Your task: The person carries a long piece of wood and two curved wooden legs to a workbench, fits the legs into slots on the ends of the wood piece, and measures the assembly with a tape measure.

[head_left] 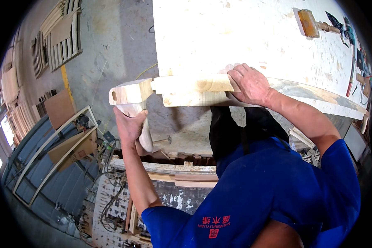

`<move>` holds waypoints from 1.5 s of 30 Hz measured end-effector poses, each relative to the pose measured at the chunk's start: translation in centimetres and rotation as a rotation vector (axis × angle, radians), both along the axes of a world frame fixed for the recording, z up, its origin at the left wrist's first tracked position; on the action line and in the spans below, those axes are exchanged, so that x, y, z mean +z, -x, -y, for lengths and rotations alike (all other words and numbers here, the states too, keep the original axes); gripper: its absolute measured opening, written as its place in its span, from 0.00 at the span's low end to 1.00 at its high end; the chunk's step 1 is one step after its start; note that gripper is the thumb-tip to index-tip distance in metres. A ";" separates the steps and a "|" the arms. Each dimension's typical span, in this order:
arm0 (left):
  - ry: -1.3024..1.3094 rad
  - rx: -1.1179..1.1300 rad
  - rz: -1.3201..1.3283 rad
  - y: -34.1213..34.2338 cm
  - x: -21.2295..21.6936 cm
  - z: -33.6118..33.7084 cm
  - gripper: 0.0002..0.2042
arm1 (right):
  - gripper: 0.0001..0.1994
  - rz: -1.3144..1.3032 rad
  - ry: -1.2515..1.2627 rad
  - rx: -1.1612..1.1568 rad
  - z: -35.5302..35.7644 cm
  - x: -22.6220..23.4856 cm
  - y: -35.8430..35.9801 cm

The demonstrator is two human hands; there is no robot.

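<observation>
My left hand (129,126) is wrapped around the stem of a pale curved wooden leg (130,93), just below its thick, blocky head. An oval slot shows in the head's outer face. The head meets the narrow tenon at the left end of a pale wooden rail (190,84); a short stretch of tenon is visible between them. My right hand (250,86) grips the rail from above, thumb hidden behind it. Below and against the rail runs a second pale wooden piece (194,99). A long grained wooden piece (314,91) stretches rightward beyond my right wrist.
A white worktable (219,37) lies ahead, with a wooden mallet (309,24) and several tools at its far right. Slatted wooden frames (64,39) stand on the floor at far left. A curved pale frame (53,153) and cardboard (76,151) are nearer left.
</observation>
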State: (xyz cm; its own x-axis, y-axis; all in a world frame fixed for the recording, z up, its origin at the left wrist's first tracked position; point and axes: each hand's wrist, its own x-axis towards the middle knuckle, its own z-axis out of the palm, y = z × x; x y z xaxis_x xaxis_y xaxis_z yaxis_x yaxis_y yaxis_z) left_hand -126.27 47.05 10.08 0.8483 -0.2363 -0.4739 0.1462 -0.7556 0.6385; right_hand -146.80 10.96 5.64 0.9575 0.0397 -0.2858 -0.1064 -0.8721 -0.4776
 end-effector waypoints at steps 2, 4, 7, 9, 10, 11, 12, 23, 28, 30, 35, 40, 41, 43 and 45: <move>0.012 0.025 0.001 0.5 -0.1 0.2 0.39 | 0.26 0.007 -0.020 -0.016 0.0 0.0 0.0; 0.068 0.056 0.011 1.1 -1.0 -0.2 0.40 | 0.26 0.009 -0.034 -0.028 0.1 -0.1 0.2; 0.095 0.104 0.018 1.5 -1.5 -0.2 0.42 | 0.24 -0.004 -0.056 -0.049 0.0 0.3 0.0; 0.087 0.093 0.008 1.4 -1.4 -0.1 0.42 | 0.24 -0.040 -0.065 -0.052 0.0 0.5 -0.2; 0.083 0.088 0.004 1.4 -1.3 0.0 0.42 | 0.23 -0.057 -0.069 -0.053 0.1 0.4 -0.2; 0.105 0.106 -0.007 1.5 -1.4 0.1 0.42 | 0.23 -0.049 -0.072 -0.056 0.2 0.3 0.0; 0.124 0.124 -0.016 1.5 -1.4 0.1 0.42 | 0.23 -0.040 -0.077 -0.060 0.1 0.0 0.1; 0.173 0.169 -0.009 3.1 -3.1 -0.5 0.38 | 0.21 -0.073 -0.103 -0.065 0.3 0.2 0.1; 0.125 0.169 0.001 2.9 -2.0 -0.1 0.35 | 0.20 -0.064 -0.059 -0.030 0.2 0.1 0.0; 0.121 0.184 -0.015 3.0 -2.1 0.1 0.38 | 0.20 -0.044 -0.041 -0.028 0.3 0.1 0.0; 0.053 0.143 0.047 3.1 -1.4 0.5 0.39 | 0.20 -0.047 -0.045 -0.013 0.3 0.0 0.1; -0.081 0.021 0.115 1.7 -0.1 0.9 0.36 | 0.22 -0.018 -0.042 -0.021 0.2 -0.6 0.1; -0.074 0.015 0.099 1.5 0.0 0.8 0.37 | 0.22 -0.019 -0.041 -0.020 0.1 -0.5 0.1; -0.058 0.000 0.067 1.2 0.2 0.7 0.37 | 0.23 -0.021 -0.036 -0.022 0.0 -0.3 0.1; -0.068 -0.018 0.066 0.9 0.5 0.8 0.37 | 0.23 -0.022 -0.038 -0.020 0.0 -0.4 0.1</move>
